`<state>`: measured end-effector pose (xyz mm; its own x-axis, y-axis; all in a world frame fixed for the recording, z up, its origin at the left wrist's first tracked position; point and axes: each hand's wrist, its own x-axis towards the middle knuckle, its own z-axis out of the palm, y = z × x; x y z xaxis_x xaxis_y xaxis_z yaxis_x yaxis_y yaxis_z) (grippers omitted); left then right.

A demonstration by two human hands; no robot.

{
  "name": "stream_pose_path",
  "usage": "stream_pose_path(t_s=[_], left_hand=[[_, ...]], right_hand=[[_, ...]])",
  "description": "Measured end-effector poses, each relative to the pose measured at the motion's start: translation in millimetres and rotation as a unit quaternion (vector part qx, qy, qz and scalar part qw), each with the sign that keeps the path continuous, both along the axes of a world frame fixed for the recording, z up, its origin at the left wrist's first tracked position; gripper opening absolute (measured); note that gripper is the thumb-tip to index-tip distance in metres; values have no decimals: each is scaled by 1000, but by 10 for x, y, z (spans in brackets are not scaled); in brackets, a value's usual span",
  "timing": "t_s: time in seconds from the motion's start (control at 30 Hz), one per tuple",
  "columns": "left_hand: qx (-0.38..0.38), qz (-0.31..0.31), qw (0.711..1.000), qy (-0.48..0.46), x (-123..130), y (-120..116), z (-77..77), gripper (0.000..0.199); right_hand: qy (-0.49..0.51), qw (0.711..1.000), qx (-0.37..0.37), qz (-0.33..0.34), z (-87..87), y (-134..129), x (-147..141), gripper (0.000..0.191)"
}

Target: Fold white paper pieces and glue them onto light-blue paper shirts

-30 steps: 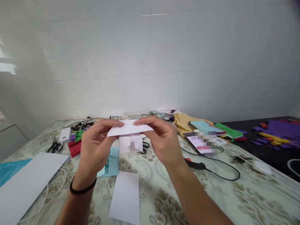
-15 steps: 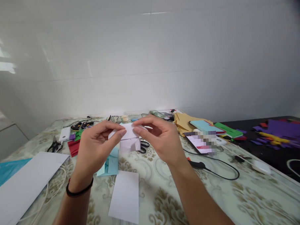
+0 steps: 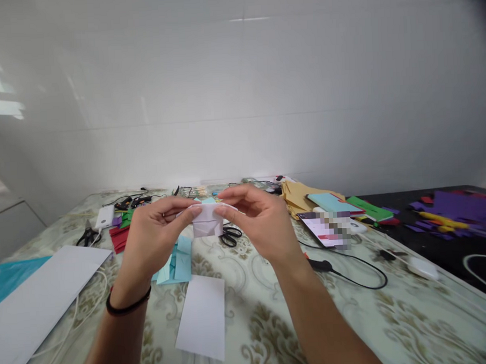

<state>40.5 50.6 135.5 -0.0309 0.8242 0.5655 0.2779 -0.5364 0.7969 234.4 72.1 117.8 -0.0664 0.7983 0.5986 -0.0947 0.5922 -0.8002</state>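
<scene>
A small folded piece of white paper (image 3: 207, 221) is held up above the table between my two hands. My left hand (image 3: 159, 234) pinches its left edge between thumb and fingers. On the other side, my right hand (image 3: 257, 219) grips the right edge the same way, thumb toward me. Creases run across the paper's lower part. Below my left hand lies folded light-blue paper (image 3: 178, 265), partly covered by that hand. Nearer to me is a flat white paper rectangle (image 3: 202, 317). Black-handled scissors (image 3: 230, 236) lie just behind and below the held paper.
A large white sheet (image 3: 42, 303) lies at left over something blue. A phone (image 3: 323, 231), a black-handled tool with a cable (image 3: 321, 265) and brown envelopes (image 3: 300, 198) are at right. Pliers (image 3: 88, 234) and red pieces (image 3: 120, 239) lie at left. A pale wall (image 3: 239, 96) stands behind.
The folded white paper has tilted, so its lower part looks shorter and its loose right flap no longer sticks out. Both hands keep their pinch and have hardly moved.
</scene>
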Motion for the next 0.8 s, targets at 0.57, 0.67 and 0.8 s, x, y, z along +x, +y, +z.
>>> stream_pose_path(t_s=[0.57,0.67,0.8], left_hand=[[15,25,1000,2,2,-51,16,16],[25,48,999,-3,20,-64,15,13],[36,62,997,-1,18,-66,16,11]], right_hand=[[-1,1000,-16,8,28,-20,-5,12],[-1,999,-23,26,34,-14,-3,12],[9,999,-35,22,45,0,21,14]])
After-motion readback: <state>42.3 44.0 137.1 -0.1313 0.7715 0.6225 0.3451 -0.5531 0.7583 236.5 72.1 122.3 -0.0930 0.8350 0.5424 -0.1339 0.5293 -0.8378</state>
